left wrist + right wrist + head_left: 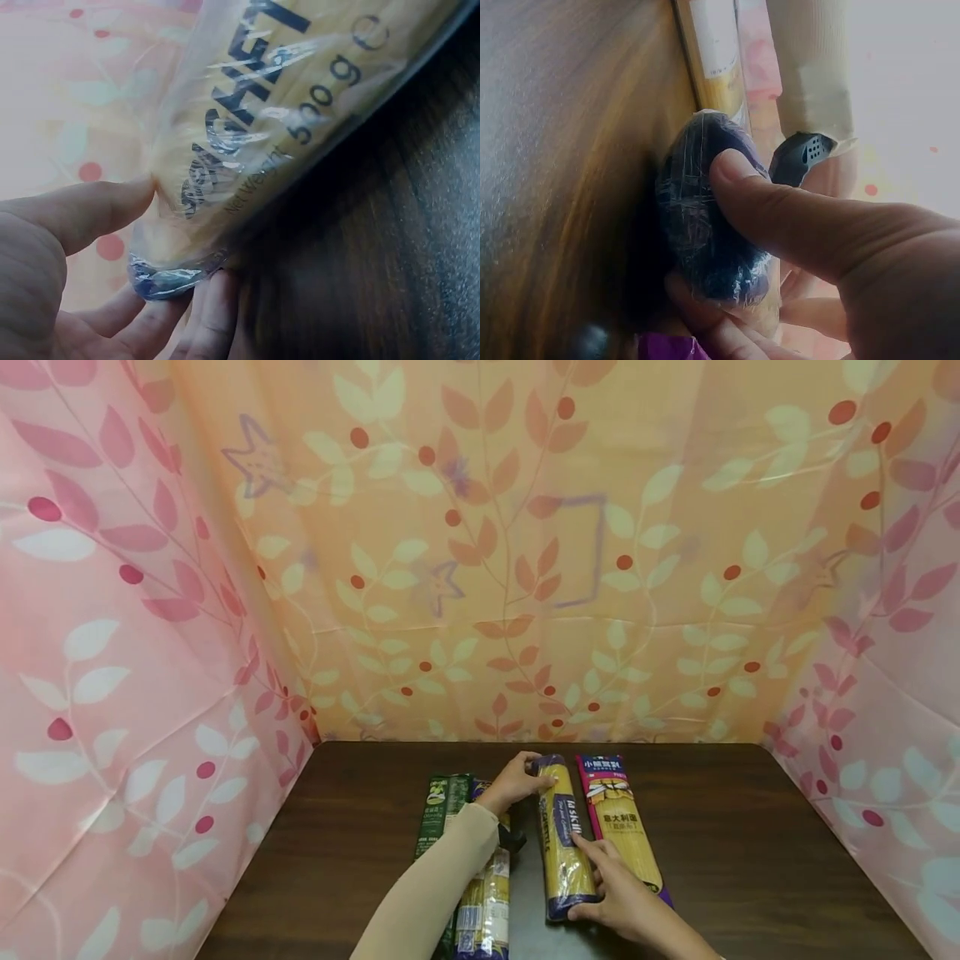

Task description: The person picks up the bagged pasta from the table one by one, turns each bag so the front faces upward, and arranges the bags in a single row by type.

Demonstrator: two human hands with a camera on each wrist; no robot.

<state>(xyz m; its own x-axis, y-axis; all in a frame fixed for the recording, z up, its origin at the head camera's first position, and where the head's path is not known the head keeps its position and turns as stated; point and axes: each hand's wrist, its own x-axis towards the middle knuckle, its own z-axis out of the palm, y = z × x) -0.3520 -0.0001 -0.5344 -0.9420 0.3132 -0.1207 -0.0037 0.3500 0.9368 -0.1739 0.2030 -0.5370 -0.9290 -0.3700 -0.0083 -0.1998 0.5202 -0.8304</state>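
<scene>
Evidently a two-handed hold. Spaghetti packet [557, 860] near the middle of the dark table [750, 860], its length running away from the person. Left hand [517, 782] at the far end, right hand [621, 893] at the near end: presumably because so long and slim a bundle is hard to govern from one end alone.

Left fingers: thumb standing apart, pressed to the wrapper; the others close together behind the far purple end [172, 279], so the tip is pinched between. Right fingers: thumb laid over the near purple end [697, 225], index reaching along the side by the blue label [564, 810], the rest tucked low (how far beneath, I cannot tell). Thumb on that end probably checks any slide toward the person.

Dark shadow beneath the packet in both wrist views; whether it rests fully on the wood, cannot tell.

Neighbours: pink-edged packet [624, 817] just to the right, printed face up, aslant. To the left, green packet [433, 814] and clear-wrapped pasta [483, 922] side by side, the beige sleeve [431, 881] crossing above. All lie roughly lengthwise, which seems to suit their shape.
</scene>
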